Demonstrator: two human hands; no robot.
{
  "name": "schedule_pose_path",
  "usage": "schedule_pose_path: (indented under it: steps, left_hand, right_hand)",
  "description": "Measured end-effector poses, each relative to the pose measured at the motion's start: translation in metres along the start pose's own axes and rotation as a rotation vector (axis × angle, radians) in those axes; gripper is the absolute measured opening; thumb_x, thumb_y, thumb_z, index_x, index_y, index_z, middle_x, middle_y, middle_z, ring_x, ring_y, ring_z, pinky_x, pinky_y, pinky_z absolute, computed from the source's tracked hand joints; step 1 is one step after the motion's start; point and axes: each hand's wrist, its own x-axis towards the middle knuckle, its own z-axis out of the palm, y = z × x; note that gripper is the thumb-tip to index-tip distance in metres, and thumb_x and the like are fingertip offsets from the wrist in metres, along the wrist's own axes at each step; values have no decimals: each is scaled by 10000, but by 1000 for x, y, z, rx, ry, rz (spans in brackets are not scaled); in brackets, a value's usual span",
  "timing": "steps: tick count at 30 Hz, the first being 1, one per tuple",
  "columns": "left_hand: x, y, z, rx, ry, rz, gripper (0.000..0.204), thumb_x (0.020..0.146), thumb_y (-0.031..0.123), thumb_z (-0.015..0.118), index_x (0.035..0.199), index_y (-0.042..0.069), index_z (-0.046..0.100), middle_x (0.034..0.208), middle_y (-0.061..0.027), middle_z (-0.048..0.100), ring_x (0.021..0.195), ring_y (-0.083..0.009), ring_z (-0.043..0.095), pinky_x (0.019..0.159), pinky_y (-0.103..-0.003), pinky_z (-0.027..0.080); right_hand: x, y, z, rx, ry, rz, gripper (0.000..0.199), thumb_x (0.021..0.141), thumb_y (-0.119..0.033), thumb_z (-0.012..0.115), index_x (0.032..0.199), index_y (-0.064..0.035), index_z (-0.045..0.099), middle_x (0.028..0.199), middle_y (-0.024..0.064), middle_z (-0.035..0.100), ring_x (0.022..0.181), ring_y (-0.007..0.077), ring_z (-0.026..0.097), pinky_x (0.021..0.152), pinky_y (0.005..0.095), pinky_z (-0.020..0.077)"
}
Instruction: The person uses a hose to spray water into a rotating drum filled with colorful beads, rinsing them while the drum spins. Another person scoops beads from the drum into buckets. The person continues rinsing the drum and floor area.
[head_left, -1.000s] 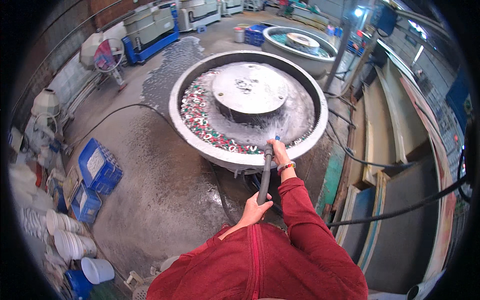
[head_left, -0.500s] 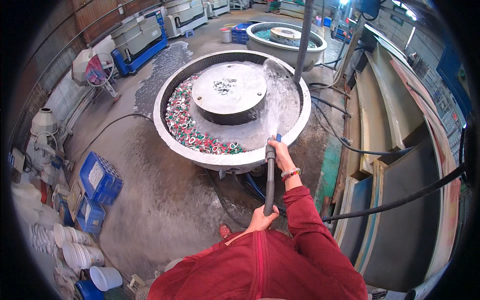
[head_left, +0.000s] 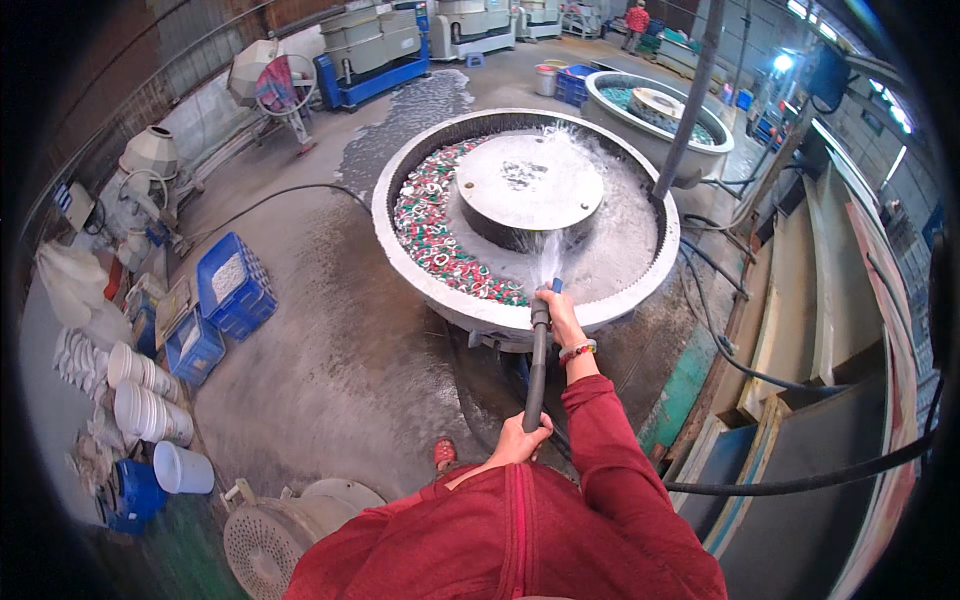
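Observation:
My right hand (head_left: 562, 316) is closed round the front end of a dark grey hose (head_left: 537, 370). Lower down, near my body, my left hand (head_left: 517, 440) wraps round the same hose. Water (head_left: 548, 258) sprays from its blue tip over the near rim of a large round pale tub (head_left: 402, 268). The jet strikes the near side of a raised hub (head_left: 530, 180) in the tub's middle and splashes past it. Many small red, green and white ring-like pieces (head_left: 440, 235) lie in the left part of the tub; greyish material fills the right.
A second round tub (head_left: 600, 92) stands behind, past a slanting grey pole (head_left: 690, 105). Blue crates (head_left: 232, 285) and white buckets (head_left: 183, 468) sit at left. Wooden-edged troughs (head_left: 790, 290) run along the right, crossed by a black hose (head_left: 800, 486). Another person (head_left: 636, 22) stands far back.
The view has turned, so the tub sits farther right in the picture. The water jet has swung left, from the tub's right side to the hub. Both hands keep hold of the hose.

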Motion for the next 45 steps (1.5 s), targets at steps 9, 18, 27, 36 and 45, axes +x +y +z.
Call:
schedule_pose_path:
  steps: [9, 18, 27, 36, 45]
  left_hand:
    - [-2, 8, -19, -45, 14, 96, 58, 767, 43, 593, 812, 64, 564, 539, 10, 475, 400, -76, 439, 373, -233, 350]
    - [13, 19, -54, -32, -37, 105, 67, 768, 51, 597, 819, 58, 555, 540, 4, 472, 395, -80, 438, 365, -235, 357]
    - [18, 38, -92, -46, -116, 32, 87, 772, 55, 612, 829, 58, 546, 604, -1, 498, 418, -78, 442, 380, -234, 366]
    - [34, 61, -125, -73, -156, 62, 102, 780, 68, 626, 829, 64, 537, 555, 9, 465, 408, -72, 430, 370, -231, 340]
    - [30, 75, -121, -77, -230, 70, 92, 800, 77, 613, 839, 73, 530, 547, 21, 464, 409, -67, 428, 373, -228, 336]
  right_hand:
    - [-15, -37, 59, -102, -97, -123, 313, 781, -180, 562, 1033, -20, 467, 722, 53, 506, 518, 163, 522, 383, 338, 479]
    - [14, -21, 69, -31, -137, -92, 194, 772, -191, 583, 826, -31, 488, 663, 48, 497, 493, 174, 513, 403, 336, 468]
    - [47, -19, 86, -246, -299, -141, 149, 751, -158, 626, 753, -38, 536, 703, 32, 531, 627, 132, 540, 574, 306, 470]
    - [62, -24, 121, -27, -281, -120, 194, 778, -194, 627, 814, -30, 529, 725, 55, 531, 547, 149, 541, 447, 315, 496]
    - [30, -67, 145, -77, -92, -226, 213, 781, -175, 590, 897, -29, 487, 732, 56, 486, 567, 153, 517, 424, 323, 513]
